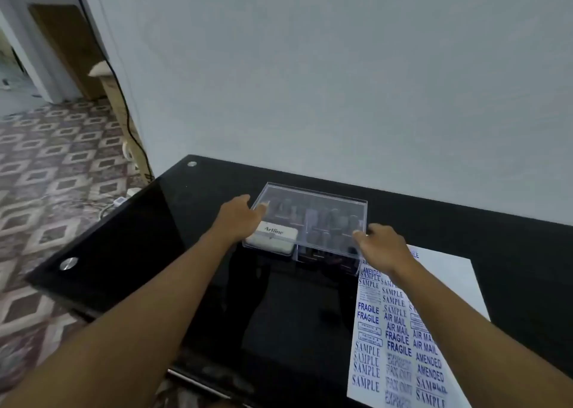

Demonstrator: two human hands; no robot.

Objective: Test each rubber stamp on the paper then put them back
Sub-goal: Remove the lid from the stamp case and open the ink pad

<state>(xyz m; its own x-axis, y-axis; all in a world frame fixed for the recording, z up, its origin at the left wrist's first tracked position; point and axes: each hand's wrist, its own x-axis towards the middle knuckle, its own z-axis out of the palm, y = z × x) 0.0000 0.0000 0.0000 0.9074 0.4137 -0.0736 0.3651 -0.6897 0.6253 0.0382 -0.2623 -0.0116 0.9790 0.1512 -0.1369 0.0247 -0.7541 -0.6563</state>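
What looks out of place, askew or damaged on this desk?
Nothing is damaged or spilled. The clear lid sits tilted over the stamp box, held by the left hand and right hand. The paper lies askew to the desk edge.

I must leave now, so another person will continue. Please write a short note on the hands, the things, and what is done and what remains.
Left hand and right hand grip the two sides of the clear lid, over the stamp box.
White Artline ink pad sits at the box's front left.
Paper, on the right, is full of blue prints: testing looks done.
Left: seat the lid fully, if not seated yet.
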